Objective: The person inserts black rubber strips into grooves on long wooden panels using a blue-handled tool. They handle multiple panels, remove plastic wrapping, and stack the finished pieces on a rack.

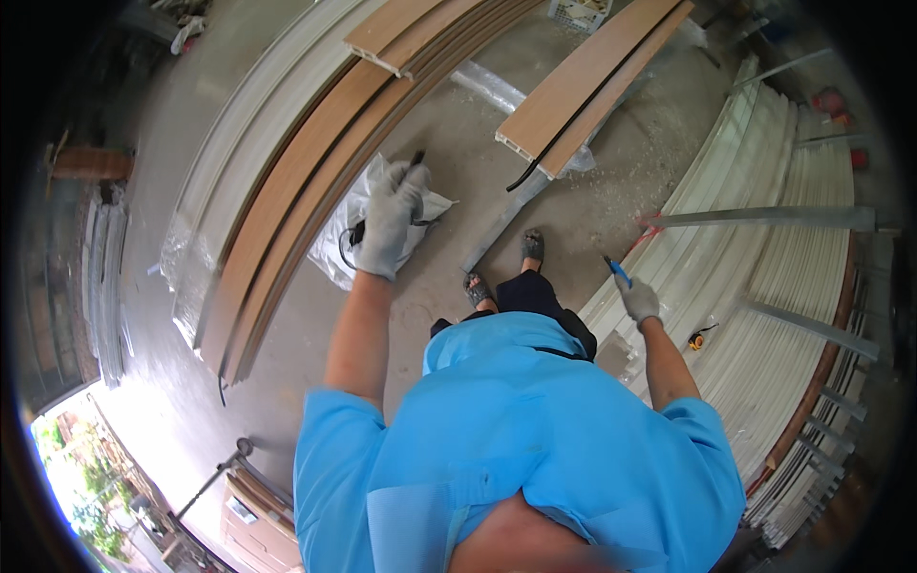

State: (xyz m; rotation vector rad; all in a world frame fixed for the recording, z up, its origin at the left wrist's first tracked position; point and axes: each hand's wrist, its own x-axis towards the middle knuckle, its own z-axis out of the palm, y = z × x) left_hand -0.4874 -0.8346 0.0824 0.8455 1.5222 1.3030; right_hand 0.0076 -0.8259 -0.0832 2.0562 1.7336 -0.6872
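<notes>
My left hand, in a grey work glove, is closed on a thin black strip. One dark end sticks out above the fingers, and a loop hangs below. The strip looks like rubber sealing, though the fist hides much of it. Behind that hand a crumpled white plastic bag lies on the floor. My right hand, also gloved, grips a blue utility knife with its tip pointing up and left. Beyond my feet, a wood-look door-frame profile lies raised, with a black strip hanging from its groove.
Long wood-look profiles and white profiles lie side by side at the left. Stacked white panels fill the right, crossed by metal bars. A tape measure rests on them. A white basket stands at the far end.
</notes>
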